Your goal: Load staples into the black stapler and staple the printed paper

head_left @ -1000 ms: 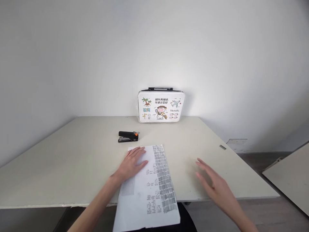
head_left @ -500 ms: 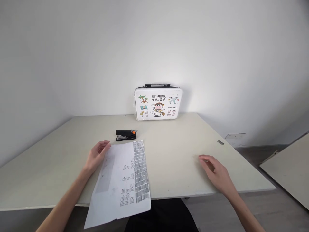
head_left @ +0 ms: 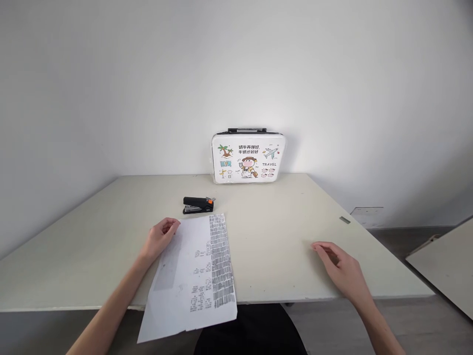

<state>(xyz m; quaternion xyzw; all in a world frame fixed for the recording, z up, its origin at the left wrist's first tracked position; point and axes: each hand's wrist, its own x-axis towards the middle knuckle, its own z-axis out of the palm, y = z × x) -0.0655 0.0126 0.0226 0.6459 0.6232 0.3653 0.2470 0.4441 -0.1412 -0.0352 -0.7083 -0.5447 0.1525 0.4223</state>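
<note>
A white sheet of paper with printed text and a dark barcode-like strip lies on the table, its lower part jutting past the front edge. My left hand is at the sheet's upper left corner, thumb and index finger closed on it; the exact grip is partly hidden. Just beyond the sheet's top edge sits a black stapler with an orange part. Off to the right, my right hand hovers low over the table near its front edge, fingers curled and thumb near the index fingertip, nothing visible in it.
At the back, a white case with cartoon prints and a black handle stands upright by the wall. The pale table has a small dark slot near its right edge. Another pale panel stands at far right.
The view has shifted slightly, so everything sits further right. My left hand has moved a little onto the sheet's corner, its thumb and fingers drawn closer together. The right hand stays apart.
</note>
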